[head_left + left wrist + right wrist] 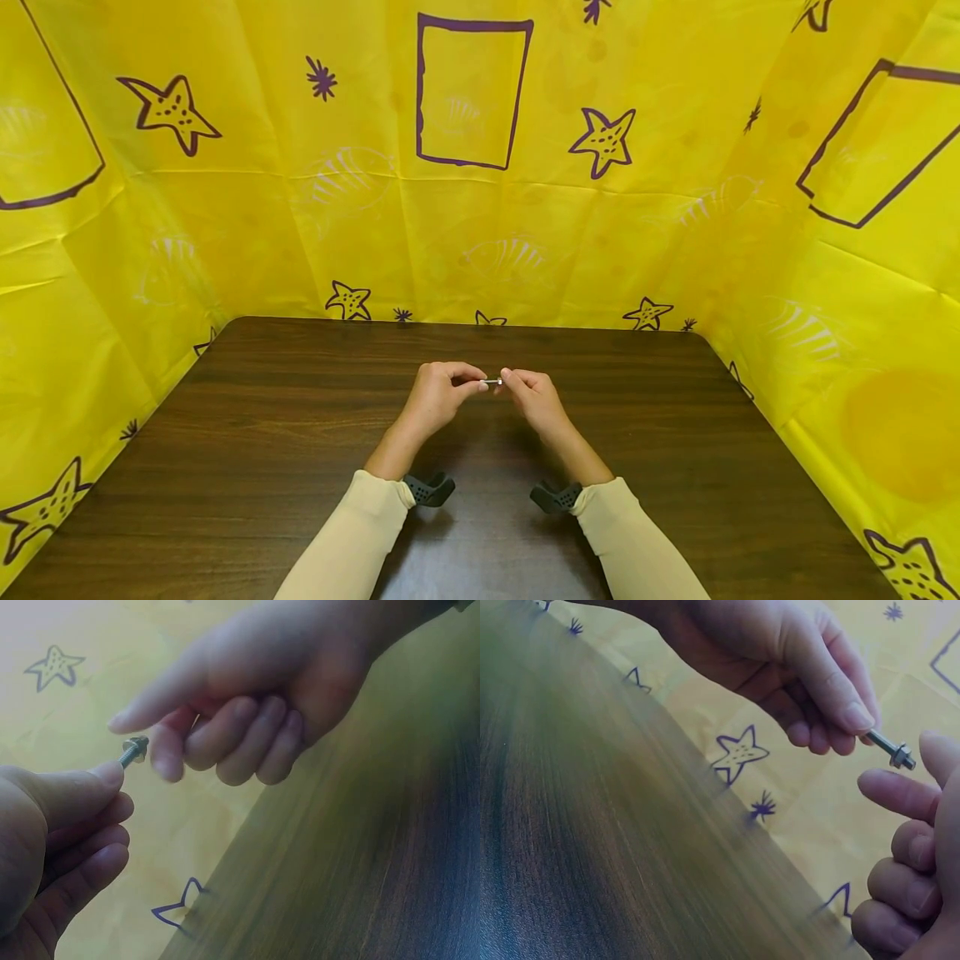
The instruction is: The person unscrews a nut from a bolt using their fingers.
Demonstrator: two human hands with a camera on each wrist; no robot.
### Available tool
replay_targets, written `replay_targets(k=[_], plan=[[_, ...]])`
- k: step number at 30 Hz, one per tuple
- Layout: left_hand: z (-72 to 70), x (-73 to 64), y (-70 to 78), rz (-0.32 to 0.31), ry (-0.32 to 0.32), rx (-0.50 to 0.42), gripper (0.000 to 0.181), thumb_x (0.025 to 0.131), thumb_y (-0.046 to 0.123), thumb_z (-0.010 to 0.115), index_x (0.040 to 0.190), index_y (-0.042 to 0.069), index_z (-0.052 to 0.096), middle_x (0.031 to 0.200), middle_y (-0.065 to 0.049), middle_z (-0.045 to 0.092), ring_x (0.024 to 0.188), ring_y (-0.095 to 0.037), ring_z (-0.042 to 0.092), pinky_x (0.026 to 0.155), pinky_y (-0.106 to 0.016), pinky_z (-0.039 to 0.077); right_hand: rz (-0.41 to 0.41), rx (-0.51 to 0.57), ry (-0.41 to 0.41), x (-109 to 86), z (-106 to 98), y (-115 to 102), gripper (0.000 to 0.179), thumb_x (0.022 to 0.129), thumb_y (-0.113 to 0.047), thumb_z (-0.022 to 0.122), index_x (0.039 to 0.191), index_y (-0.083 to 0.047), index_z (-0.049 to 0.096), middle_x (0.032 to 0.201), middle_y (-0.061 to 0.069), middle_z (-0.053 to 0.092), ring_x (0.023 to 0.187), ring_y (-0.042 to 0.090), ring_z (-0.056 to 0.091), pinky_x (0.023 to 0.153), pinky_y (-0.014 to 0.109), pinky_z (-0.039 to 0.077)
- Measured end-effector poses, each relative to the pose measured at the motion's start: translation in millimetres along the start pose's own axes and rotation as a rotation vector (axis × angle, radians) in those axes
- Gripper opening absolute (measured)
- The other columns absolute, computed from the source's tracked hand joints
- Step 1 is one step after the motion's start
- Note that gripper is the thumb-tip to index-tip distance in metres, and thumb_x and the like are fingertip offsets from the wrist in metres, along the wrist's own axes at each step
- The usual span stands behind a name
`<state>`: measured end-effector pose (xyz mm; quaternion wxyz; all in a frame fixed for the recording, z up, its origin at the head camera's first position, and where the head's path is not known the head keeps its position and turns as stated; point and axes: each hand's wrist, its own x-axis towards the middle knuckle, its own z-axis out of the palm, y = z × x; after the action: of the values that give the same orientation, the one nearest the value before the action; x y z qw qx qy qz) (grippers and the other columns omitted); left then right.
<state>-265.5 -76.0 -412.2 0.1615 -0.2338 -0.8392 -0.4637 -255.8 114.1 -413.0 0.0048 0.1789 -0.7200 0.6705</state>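
Between the thumb and fingertips of my left hand is a small metal bolt, held by its shank in a pinch. A nut sits on the bolt near its free end, plain in the right wrist view, which points toward my right hand. The thumb and index finger of that hand stand apart on either side of the nut, with small gaps showing in both wrist views. Its other fingers are curled toward the palm. My left fingertips hide the bolt's other end. Both hands are above the dark wooden table.
The brown wood-grain table spreads below both arms. Yellow cloth printed with starfish and fish surrounds it at the back and both sides. Dark bands are worn on the wrists, by the cream sleeves.
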Motion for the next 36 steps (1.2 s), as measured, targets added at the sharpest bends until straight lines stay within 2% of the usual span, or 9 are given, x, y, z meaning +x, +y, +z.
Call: replay_targets(k=[7,13,18,22,26,30,36], plan=[[1.0,0.0,-0.2,0.001,-0.007,0.007,0.008,0.080,0.010,0.080,0.088,0.007,0.078,0.082,0.004,0.072,0.078,-0.014,0.066,0.070,-0.032,0.053,-0.005,-0.025,-0.018,-0.2,1,-1,0.036,0.102,-0.009,0.051,0.079,0.016,0.060,0.048,-0.005,0.034,0.043,0.006,0.027,0.044,0.021,0.023],[-0.1,-0.8,0.6,-0.006,-0.011,0.002,0.008,0.081,0.011,0.079,0.088,0.008,0.078,0.083,0.003,0.073,0.079,-0.014,0.066,0.070,-0.032,0.053,-0.014,-0.022,-0.017,0.0,1,-1,0.030,0.100,-0.006,0.053,0.084,0.018,0.062,0.051,-0.004,0.035,0.045,0.006,0.029,0.046,0.022,0.025],[-1.6,-0.5,0.3,0.001,-0.003,-0.011,0.009,0.081,0.010,0.079,0.089,0.006,0.077,0.084,0.001,0.073,0.081,-0.017,0.067,0.072,-0.040,0.054,-0.010,0.010,-0.011,0.0,1,0,0.022,0.097,-0.004,0.057,0.093,0.017,0.061,0.053,-0.004,0.036,0.046,0.006,0.030,0.045,0.021,0.026],[-1.7,0.4,-1.2,0.004,0.003,-0.004,0.007,0.081,0.010,0.079,0.088,0.007,0.077,0.083,0.002,0.073,0.081,-0.017,0.067,0.073,-0.042,0.054,-0.044,0.044,-0.034,0.5,-1,4,0.019,0.096,0.000,0.058,0.101,0.018,0.061,0.053,-0.004,0.036,0.044,0.005,0.029,0.043,0.021,0.025],[-1.7,0.3,-1.6,0.002,0.011,0.016,0.006,0.081,0.012,0.080,0.086,0.011,0.077,0.082,0.004,0.073,0.080,-0.014,0.067,0.071,-0.036,0.053,-0.082,0.069,-0.049,4.5,-4,19,0.017,0.094,0.004,0.059,0.106,0.016,0.062,0.054,-0.002,0.037,0.042,0.006,0.029,0.042,0.022,0.024],[-2.0,0.1,-1.0,-0.003,0.015,0.022,0.006,0.081,0.012,0.080,0.086,0.012,0.077,0.081,0.005,0.072,0.079,-0.013,0.066,0.070,-0.032,0.052,-0.133,0.073,-0.039,7.9,-6,31,0.018,0.092,0.004,0.062,0.107,0.012,0.064,0.055,-0.002,0.038,0.042,0.008,0.029,0.041,0.023,0.024],[-2.3,-0.1,-0.3,-0.006,0.013,0.021,0.006,0.081,0.012,0.080,0.087,0.012,0.078,0.082,0.005,0.072,0.079,-0.012,0.066,0.070,-0.032,0.052,-0.186,0.091,-0.036,8.0,-5,31,0.019,0.088,0.008,0.062,0.106,0.013,0.063,0.055,-0.002,0.037,0.042,0.009,0.030,0.040,0.024,0.023]])
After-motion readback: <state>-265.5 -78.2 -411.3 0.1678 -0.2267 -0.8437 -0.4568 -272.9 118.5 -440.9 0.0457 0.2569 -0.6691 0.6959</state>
